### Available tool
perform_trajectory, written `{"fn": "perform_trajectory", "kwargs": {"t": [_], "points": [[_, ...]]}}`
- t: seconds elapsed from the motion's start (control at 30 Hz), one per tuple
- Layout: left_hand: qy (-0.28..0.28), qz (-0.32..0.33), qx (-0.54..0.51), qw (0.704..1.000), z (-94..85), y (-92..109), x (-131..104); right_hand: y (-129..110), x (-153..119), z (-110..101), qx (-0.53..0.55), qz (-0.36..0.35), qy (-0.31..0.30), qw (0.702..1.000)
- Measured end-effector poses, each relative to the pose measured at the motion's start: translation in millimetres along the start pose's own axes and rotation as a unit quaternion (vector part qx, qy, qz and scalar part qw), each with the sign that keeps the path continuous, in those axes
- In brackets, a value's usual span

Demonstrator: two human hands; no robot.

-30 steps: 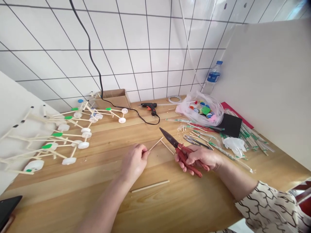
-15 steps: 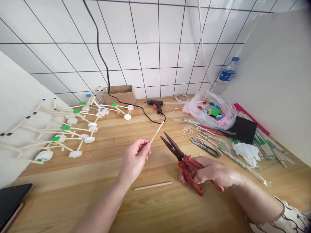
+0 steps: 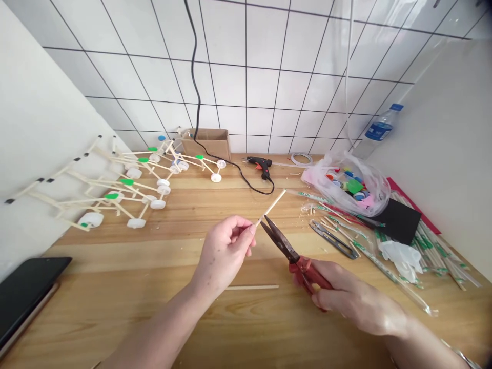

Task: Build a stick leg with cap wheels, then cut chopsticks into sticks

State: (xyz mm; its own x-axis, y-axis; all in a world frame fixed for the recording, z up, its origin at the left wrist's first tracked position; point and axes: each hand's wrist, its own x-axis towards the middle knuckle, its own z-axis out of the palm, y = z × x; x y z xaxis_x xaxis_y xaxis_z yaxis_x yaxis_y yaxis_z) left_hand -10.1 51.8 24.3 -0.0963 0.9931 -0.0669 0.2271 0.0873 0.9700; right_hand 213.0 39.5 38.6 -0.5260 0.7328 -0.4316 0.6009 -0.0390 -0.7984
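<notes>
Between thumb and fingers, my left hand point(image 3: 228, 246) pinches a thin wooden stick point(image 3: 274, 202) that points up and to the right. My right hand point(image 3: 334, 289) is wrapped round the red handles of long-nose pliers point(image 3: 283, 246). The dark plier tips are at the stick, just beyond my left fingertips; whether they grip it cannot be made out. Another wooden stick point(image 3: 255, 287) lies flat on the wooden table point(image 3: 238, 333), below and to the right of my left hand.
Several stick models with white wheels point(image 3: 136, 223) stand at left, near a black device point(image 3: 34, 282). Behind are a cardboard box point(image 3: 209, 143) and glue gun point(image 3: 261, 165). At right lie snips point(image 3: 334, 240), a bag of caps point(image 3: 346, 184), wrapped sticks point(image 3: 442, 251) and a bottle point(image 3: 378, 130).
The pliers have moved to the stick and their jaws and handles have come closer together. My left hand still pinches the stick. The view has shifted, moving the background to the right.
</notes>
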Motion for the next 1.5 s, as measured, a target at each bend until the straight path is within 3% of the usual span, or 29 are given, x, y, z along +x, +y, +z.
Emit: {"fn": "perform_trajectory", "kwargs": {"t": [0.57, 1.1, 1.33, 1.5], "points": [[-0.148, -0.07, 0.044, 0.986, 6.7, 12, -12, -14, -2, 4, -0.078, -0.02, 0.011, 0.997], [-0.157, -0.065, 0.06, 0.984, 12.9, 9, -14, -10, -1, 7, -0.08, -0.025, -0.006, 0.996], [-0.163, -0.06, 0.054, 0.983, 13.5, 6, -15, -7, 0, 7, -0.067, -0.011, 0.014, 0.998], [-0.168, -0.059, 0.052, 0.983, 13.1, 6, -14, -6, 2, 6, -0.037, -0.012, -0.009, 0.999]]}}
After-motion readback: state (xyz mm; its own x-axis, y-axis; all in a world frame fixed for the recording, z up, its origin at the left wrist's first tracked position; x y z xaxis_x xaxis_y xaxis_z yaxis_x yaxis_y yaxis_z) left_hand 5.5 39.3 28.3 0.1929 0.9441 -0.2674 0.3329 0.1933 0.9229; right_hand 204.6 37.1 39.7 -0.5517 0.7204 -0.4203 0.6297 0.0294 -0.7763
